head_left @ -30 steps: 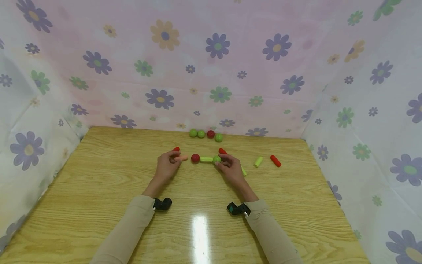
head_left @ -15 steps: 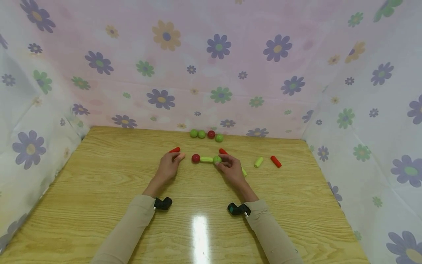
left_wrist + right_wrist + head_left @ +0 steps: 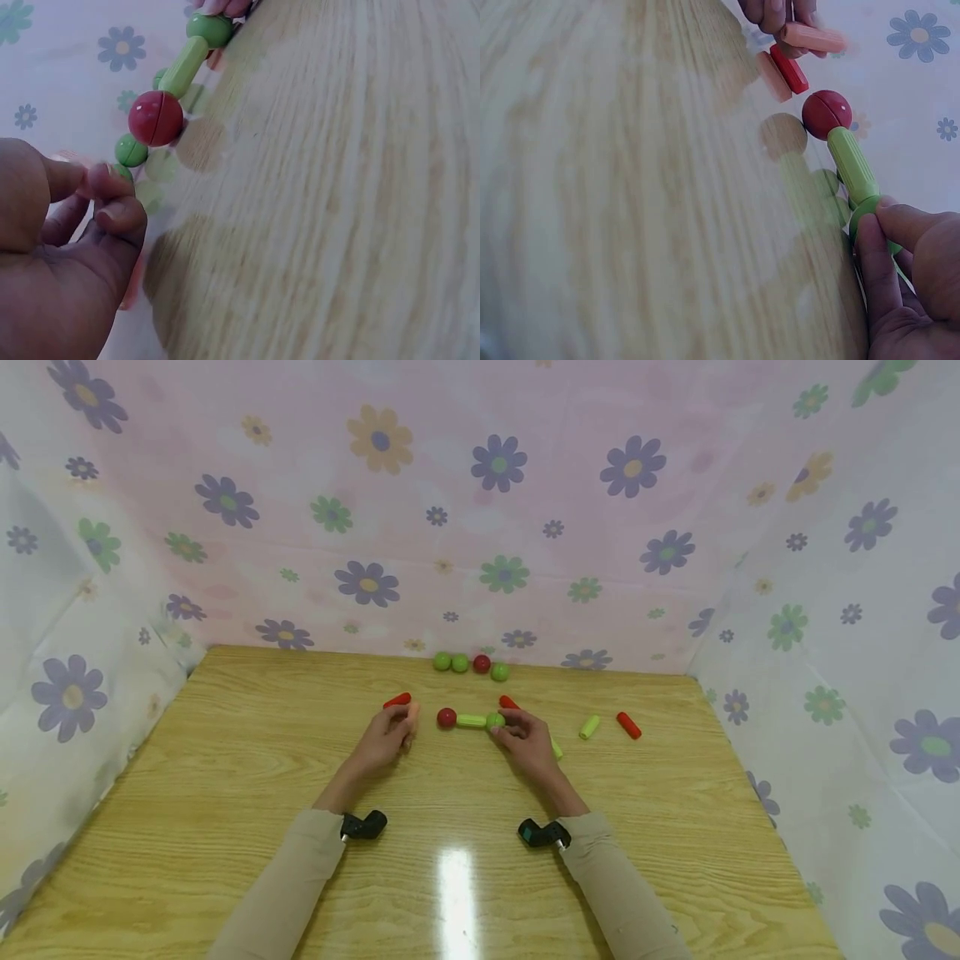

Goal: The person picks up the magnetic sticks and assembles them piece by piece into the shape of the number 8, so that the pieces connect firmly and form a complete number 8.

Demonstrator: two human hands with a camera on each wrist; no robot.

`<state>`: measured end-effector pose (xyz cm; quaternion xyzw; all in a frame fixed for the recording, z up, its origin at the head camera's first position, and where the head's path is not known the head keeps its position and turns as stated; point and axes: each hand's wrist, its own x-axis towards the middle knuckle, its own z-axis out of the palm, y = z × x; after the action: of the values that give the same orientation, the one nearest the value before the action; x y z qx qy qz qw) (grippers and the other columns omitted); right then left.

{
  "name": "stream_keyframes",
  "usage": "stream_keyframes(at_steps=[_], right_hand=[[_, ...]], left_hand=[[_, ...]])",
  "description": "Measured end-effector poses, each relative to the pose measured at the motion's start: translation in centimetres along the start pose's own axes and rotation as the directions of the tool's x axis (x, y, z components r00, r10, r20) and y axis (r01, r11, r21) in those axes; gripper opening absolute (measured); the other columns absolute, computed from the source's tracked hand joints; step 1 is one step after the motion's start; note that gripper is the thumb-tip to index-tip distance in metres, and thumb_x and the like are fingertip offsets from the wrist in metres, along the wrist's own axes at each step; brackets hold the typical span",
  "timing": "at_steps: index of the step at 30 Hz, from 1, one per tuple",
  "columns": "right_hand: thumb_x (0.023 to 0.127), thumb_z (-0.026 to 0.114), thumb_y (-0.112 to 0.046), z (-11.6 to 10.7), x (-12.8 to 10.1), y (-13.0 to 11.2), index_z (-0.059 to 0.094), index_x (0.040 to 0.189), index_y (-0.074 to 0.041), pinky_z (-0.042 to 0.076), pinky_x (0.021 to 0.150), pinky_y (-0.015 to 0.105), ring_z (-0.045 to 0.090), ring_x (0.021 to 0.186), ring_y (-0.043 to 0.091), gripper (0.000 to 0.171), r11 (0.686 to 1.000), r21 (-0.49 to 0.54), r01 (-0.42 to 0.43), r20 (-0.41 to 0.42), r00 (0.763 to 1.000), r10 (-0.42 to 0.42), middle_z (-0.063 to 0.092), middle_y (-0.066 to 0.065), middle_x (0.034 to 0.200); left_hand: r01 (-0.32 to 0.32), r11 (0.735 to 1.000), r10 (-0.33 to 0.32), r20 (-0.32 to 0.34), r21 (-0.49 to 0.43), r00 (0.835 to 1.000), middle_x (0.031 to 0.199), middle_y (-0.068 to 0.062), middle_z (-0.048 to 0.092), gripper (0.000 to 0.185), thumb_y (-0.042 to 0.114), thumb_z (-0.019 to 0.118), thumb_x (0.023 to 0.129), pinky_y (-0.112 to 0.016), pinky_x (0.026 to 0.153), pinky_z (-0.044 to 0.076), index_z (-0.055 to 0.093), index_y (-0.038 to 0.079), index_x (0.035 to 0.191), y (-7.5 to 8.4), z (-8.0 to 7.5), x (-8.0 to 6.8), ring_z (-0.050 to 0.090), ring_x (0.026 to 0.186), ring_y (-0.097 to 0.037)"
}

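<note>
My right hand pinches the green ball between thumb and fingertips, pinning it on the wooden table. That ball sits at the right end of a short chain: a green stick runs left from it to a red ball, all three touching in a line on the table. In the right wrist view the same green ball shows just under my thumb, with the stick and the red ball beyond it.

My left hand has its fingers curled round a peach stick, held just left of the red ball and not touching it. From the right wrist that peach stick pokes out of my fingers.

A red stick lies just behind my left hand, and another red stick behind my right. Further right lie a loose green stick and a third red stick, near each other but apart. Against the flowered cloth at the back of the table is a row of balls, three green and one red.
</note>
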<state>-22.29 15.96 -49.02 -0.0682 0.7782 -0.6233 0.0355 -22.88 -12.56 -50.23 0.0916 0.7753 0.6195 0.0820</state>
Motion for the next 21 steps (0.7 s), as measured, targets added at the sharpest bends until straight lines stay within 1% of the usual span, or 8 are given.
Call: stream_keyframes(at_steps=[2, 3, 5, 9, 13, 17, 20, 21], right_hand=[[0.098, 0.067, -0.003, 0.0, 0.4, 0.8, 0.058, 0.135, 0.009, 0.051, 0.077, 0.018, 0.065, 0.09, 0.012, 0.041, 1.0, 0.004, -0.001, -0.002, 1.0, 0.001, 0.063, 0.029, 0.127], [0.098, 0.067, -0.004, 0.0, 0.6, 1.3, 0.059, 0.136, 0.008, 0.051, 0.077, 0.018, 0.065, 0.091, 0.012, 0.041, 1.0, 0.006, -0.001, -0.004, 1.0, 0.001, 0.063, 0.029, 0.128], [0.098, 0.068, -0.006, 0.0, 0.9, 2.2, 0.059, 0.136, 0.006, 0.051, 0.077, 0.017, 0.064, 0.091, 0.011, 0.041, 1.0, 0.009, -0.003, -0.014, 1.0, 0.003, 0.063, 0.027, 0.129], [0.097, 0.07, -0.009, 0.2, 1.1, 3.0, 0.061, 0.136, 0.002, 0.05, 0.077, 0.017, 0.064, 0.09, 0.009, 0.041, 1.0, 0.009, -0.001, -0.037, 0.999, 0.001, 0.064, 0.025, 0.128], [0.096, 0.071, -0.009, 0.3, 1.0, 2.8, 0.065, 0.132, -0.002, 0.05, 0.076, 0.018, 0.065, 0.087, 0.008, 0.037, 1.0, 0.009, 0.0, -0.057, 0.998, 0.0, 0.066, 0.021, 0.124], [0.096, 0.071, -0.009, 0.3, 0.9, 2.6, 0.066, 0.13, -0.003, 0.051, 0.077, 0.019, 0.065, 0.087, 0.008, 0.035, 1.0, 0.005, 0.003, -0.059, 0.998, -0.002, 0.067, 0.02, 0.123], [0.096, 0.071, -0.009, 0.3, 1.0, 2.6, 0.066, 0.13, -0.003, 0.05, 0.077, 0.019, 0.065, 0.087, 0.008, 0.035, 1.0, 0.004, -0.002, -0.054, 0.999, 0.002, 0.067, 0.02, 0.123], [0.096, 0.071, -0.009, 0.3, 1.0, 2.6, 0.065, 0.131, -0.003, 0.05, 0.077, 0.019, 0.065, 0.087, 0.008, 0.035, 1.0, 0.005, -0.004, -0.053, 0.999, 0.004, 0.066, 0.02, 0.123]], left_hand=[[0.004, 0.998, -0.003, 0.026, -0.069, 1.0, 0.092, -0.017, 0.057, 0.039, 0.01, 0.041, 0.111, -0.024, 0.063, 0.047, 0.041, -0.013, 0.143, -0.1, 0.0, -0.2, 0.052, 0.071, -0.016], [0.008, 0.995, -0.005, 0.037, -0.099, 0.999, 0.091, -0.017, 0.057, 0.037, 0.01, 0.041, 0.11, -0.023, 0.061, 0.046, 0.043, -0.013, 0.14, -0.1, 0.1, -0.3, 0.052, 0.069, -0.016], [0.011, 0.992, -0.003, 0.062, -0.13, 0.998, 0.091, -0.019, 0.059, 0.032, 0.011, 0.043, 0.11, -0.023, 0.058, 0.046, 0.049, -0.012, 0.133, -0.2, 0.2, -0.4, 0.053, 0.067, -0.016], [-0.003, 0.991, 0.015, 0.089, -0.134, 0.996, 0.094, -0.022, 0.064, 0.025, 0.012, 0.045, 0.11, -0.024, 0.056, 0.048, 0.057, -0.009, 0.118, -0.3, 0.3, -0.5, 0.058, 0.065, -0.017], [-0.027, 0.991, 0.039, 0.089, -0.13, 0.995, 0.1, -0.025, 0.068, 0.022, 0.012, 0.047, 0.109, -0.025, 0.056, 0.049, 0.059, -0.006, 0.114, -0.3, 0.4, -0.5, 0.061, 0.065, -0.017], [-0.032, 0.99, 0.043, 0.082, -0.135, 0.996, 0.101, -0.026, 0.069, 0.027, 0.012, 0.048, 0.109, -0.025, 0.056, 0.05, 0.056, -0.009, 0.125, -0.1, 0.3, -0.7, 0.061, 0.065, -0.016], [-0.02, 0.991, 0.03, 0.074, -0.133, 0.997, 0.097, -0.026, 0.069, 0.033, 0.012, 0.049, 0.109, -0.025, 0.056, 0.049, 0.052, -0.01, 0.134, 0.0, 0.4, -0.8, 0.061, 0.065, -0.014], [-0.012, 0.991, 0.022, 0.072, -0.135, 0.997, 0.098, -0.026, 0.07, 0.035, 0.013, 0.049, 0.109, -0.025, 0.057, 0.049, 0.052, -0.009, 0.136, 0.1, 0.4, -0.8, 0.061, 0.065, -0.014]])
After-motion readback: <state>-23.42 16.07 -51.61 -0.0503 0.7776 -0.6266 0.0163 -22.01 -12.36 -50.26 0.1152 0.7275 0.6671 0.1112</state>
